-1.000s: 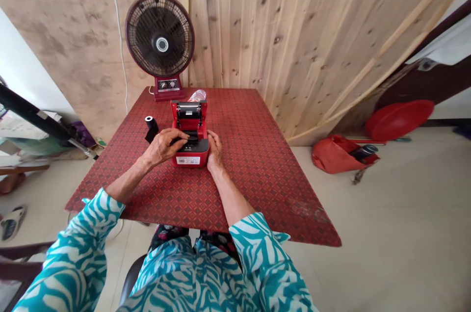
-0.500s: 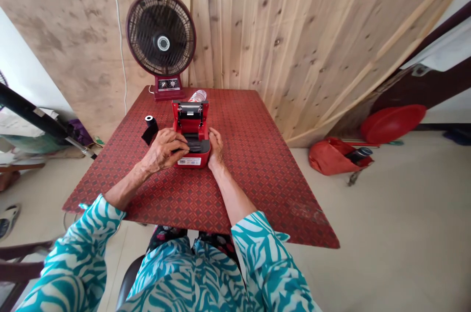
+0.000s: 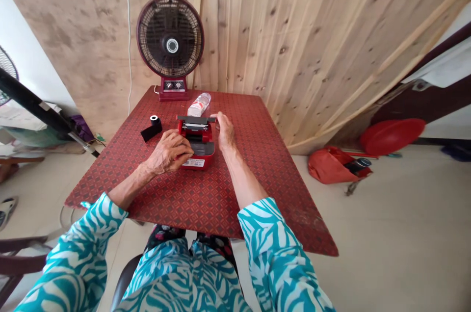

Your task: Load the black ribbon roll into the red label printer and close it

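A small red printer (image 3: 199, 147) with a black top sits mid-table on the red patterned cloth (image 3: 206, 194). Its lid (image 3: 196, 119) is folded halfway down. My left hand (image 3: 168, 151) lies curled over the printer's front left corner and grips the body. My right hand (image 3: 224, 130) has its fingers on the right end of the lid. A black roll (image 3: 152, 126) with a loose black strip lies on the cloth to the printer's left, apart from both hands.
A clear plastic bottle (image 3: 198, 104) lies just behind the printer. A maroon table fan (image 3: 170, 46) stands at the table's far edge against the plywood wall. Red bag (image 3: 333, 165) and red basin (image 3: 392, 134) are on the floor to the right. A black pole (image 3: 40, 108) slants at left.
My right hand left the printer's right side and went up to the lid, which has swung down from upright to about halfway. The left hand stayed on the front left corner.
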Demonstrator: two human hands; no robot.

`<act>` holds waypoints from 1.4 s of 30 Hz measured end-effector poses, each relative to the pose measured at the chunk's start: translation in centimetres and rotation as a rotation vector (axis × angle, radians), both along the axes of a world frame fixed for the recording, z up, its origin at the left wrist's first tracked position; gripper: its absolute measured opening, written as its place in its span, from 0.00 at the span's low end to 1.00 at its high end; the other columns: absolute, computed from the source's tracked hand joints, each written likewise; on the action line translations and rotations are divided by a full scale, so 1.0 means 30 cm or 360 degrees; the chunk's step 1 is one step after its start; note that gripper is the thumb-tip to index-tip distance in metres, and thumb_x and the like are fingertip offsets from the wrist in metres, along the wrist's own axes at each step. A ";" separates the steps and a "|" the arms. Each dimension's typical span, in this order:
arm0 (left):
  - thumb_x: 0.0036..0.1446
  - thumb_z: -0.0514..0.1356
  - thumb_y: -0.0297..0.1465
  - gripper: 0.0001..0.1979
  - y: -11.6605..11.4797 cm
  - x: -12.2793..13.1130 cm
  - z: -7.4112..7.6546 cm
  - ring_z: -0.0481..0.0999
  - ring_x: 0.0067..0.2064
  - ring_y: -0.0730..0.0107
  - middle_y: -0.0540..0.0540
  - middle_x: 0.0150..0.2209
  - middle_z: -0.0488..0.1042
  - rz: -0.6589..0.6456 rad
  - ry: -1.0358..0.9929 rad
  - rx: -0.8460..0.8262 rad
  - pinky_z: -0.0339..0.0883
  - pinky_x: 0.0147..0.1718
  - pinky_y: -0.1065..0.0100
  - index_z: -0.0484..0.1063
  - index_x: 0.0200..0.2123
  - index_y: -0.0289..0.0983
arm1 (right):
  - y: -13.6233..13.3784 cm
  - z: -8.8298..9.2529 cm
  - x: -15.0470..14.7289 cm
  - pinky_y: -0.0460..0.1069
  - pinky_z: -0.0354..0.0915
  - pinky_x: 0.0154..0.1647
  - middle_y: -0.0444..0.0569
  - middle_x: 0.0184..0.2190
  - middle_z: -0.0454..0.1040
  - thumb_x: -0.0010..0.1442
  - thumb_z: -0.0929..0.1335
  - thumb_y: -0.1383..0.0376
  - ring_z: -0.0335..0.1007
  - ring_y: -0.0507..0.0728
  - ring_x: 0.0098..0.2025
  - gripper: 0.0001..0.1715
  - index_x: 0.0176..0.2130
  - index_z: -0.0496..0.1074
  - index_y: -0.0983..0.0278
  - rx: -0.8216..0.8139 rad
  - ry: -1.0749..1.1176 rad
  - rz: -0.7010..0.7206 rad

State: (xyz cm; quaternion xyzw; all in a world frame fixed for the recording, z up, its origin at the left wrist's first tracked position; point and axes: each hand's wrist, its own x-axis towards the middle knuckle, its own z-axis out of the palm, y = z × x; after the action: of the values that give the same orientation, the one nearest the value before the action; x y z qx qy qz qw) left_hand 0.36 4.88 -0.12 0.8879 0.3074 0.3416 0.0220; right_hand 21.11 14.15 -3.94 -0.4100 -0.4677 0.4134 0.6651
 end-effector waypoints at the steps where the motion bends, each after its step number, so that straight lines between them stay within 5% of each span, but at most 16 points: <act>1: 0.61 0.59 0.35 0.09 -0.001 -0.002 -0.007 0.74 0.39 0.63 0.46 0.35 0.79 0.0011 0.0013 0.0027 0.58 0.58 0.50 0.80 0.34 0.43 | -0.018 0.002 0.001 0.54 0.64 0.54 0.44 0.36 0.79 0.56 0.66 0.41 0.72 0.57 0.47 0.26 0.34 0.77 0.59 -0.0021 -0.0023 -0.0004; 12: 0.61 0.60 0.34 0.07 -0.026 -0.006 -0.021 0.73 0.41 0.63 0.47 0.35 0.78 0.0078 0.0015 0.0130 0.60 0.58 0.50 0.80 0.36 0.45 | -0.147 -0.032 -0.037 0.57 0.60 0.62 0.46 0.44 0.76 0.49 0.71 0.55 0.69 0.56 0.51 0.12 0.31 0.74 0.61 -0.0044 0.0098 -0.0166; 16: 0.59 0.62 0.34 0.05 -0.049 -0.015 -0.033 0.74 0.39 0.64 0.48 0.34 0.77 0.0023 -0.0135 0.0039 0.60 0.57 0.50 0.79 0.35 0.46 | -0.180 -0.061 -0.048 0.57 0.64 0.56 0.46 0.41 0.77 0.48 0.70 0.57 0.70 0.56 0.45 0.18 0.40 0.74 0.59 -0.0116 0.0211 -0.0083; 20: 0.61 0.60 0.40 0.10 -0.044 -0.026 -0.035 0.74 0.44 0.62 0.45 0.39 0.78 0.0322 -0.0702 -0.0243 0.66 0.52 0.55 0.78 0.39 0.43 | -0.187 -0.070 -0.054 0.56 0.66 0.54 0.45 0.41 0.78 0.48 0.70 0.57 0.71 0.56 0.44 0.20 0.43 0.73 0.59 -0.0148 0.0265 -0.0036; 23: 0.59 0.60 0.43 0.18 0.014 -0.015 -0.038 0.75 0.49 0.61 0.42 0.48 0.76 0.0531 -0.1237 -0.0721 0.69 0.51 0.58 0.74 0.48 0.40 | -0.186 -0.072 -0.057 0.56 0.66 0.54 0.45 0.42 0.78 0.48 0.70 0.56 0.72 0.56 0.45 0.21 0.43 0.73 0.59 -0.0151 0.0318 -0.0034; 26: 0.48 0.66 0.39 0.25 0.084 0.003 -0.055 0.75 0.51 0.59 0.40 0.49 0.76 0.0471 -0.1415 -0.1121 0.69 0.51 0.58 0.71 0.49 0.37 | -0.185 -0.073 -0.057 0.57 0.66 0.55 0.46 0.43 0.78 0.48 0.71 0.57 0.72 0.56 0.46 0.22 0.44 0.73 0.59 -0.0171 0.0357 -0.0015; 34: 0.35 0.66 0.30 0.29 0.144 0.014 -0.087 0.76 0.41 0.66 0.45 0.43 0.76 0.0381 -0.1693 -0.1586 0.70 0.38 0.65 0.70 0.46 0.36 | -0.179 -0.082 -0.053 0.59 0.66 0.59 0.48 0.49 0.77 0.50 0.69 0.58 0.71 0.57 0.53 0.24 0.48 0.71 0.58 -0.0129 0.0274 0.0017; 42: 0.34 0.64 0.27 0.29 0.127 0.043 -0.097 0.75 0.35 0.71 0.49 0.38 0.76 0.0362 -0.1955 -0.1653 0.67 0.34 0.69 0.69 0.46 0.37 | -0.180 -0.074 -0.058 0.59 0.64 0.61 0.48 0.52 0.75 0.50 0.68 0.60 0.69 0.57 0.55 0.26 0.51 0.69 0.57 -0.0050 0.0248 0.0070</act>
State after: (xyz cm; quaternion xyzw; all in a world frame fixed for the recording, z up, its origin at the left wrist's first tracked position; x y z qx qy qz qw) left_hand 1.65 8.68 -3.02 0.3819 0.4480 0.5818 0.5612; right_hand 19.38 8.74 -6.17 -0.3764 -0.4169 0.4658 0.6838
